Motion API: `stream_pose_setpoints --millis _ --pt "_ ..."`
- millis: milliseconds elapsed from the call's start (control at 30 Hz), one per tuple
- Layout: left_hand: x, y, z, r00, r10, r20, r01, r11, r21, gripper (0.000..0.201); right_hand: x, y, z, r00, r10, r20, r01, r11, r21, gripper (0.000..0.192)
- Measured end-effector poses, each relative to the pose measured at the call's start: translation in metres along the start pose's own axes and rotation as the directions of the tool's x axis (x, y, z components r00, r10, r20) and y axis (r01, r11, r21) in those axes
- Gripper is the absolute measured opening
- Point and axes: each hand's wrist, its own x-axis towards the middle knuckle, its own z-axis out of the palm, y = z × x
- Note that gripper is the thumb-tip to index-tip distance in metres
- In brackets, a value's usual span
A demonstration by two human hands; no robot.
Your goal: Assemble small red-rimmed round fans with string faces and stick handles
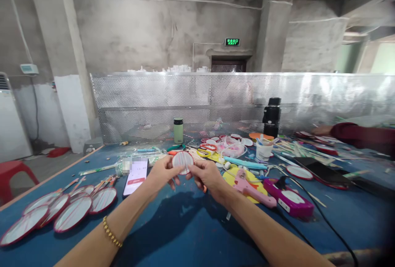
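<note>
Between both hands, above the blue table, is a small round white disc (183,162) with a red rim and faint streaks across its face. My left hand (166,171) pinches its left edge with thumb and fingers. On the opposite edge my right hand (207,175) grips it the same way, and an orange tip shows below those fingers. A phone (136,176) with a lit screen lies beside my left hand. Close to my right forearm, a pink glue gun (247,186) rests on a yellow round piece (230,175).
Several red-rimmed discs on sticks (74,212) lie at the left. A purple box (288,197) with a black cable sits right. Behind stand a green bottle (178,131), a black flask (272,118) and a white cup (264,150). Another person's sleeve (364,137) reaches in at far right.
</note>
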Motion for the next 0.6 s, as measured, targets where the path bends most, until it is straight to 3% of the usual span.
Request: stream_pose_setpoints --millis 200,400,600 --pt "0.0 -0.011 0.002 0.988 -0.015 0.154 0.038 0.988 -0.15 0.041 0.0 -0.002 -0.001 0.998 -0.016 -0.056 0.014 0.999 -0.036 0.035" --pt "0.002 -0.013 0.003 0.989 -0.095 0.117 0.117 0.974 -0.194 0.035 -0.001 -0.001 -0.001 0.999 -0.015 -0.048 0.013 0.999 -0.032 0.035" --pt "0.003 -0.013 0.003 0.992 -0.086 0.096 0.104 0.974 -0.2 0.034 0.0 0.001 -0.001 0.999 -0.015 -0.04 0.014 0.999 -0.033 0.034"
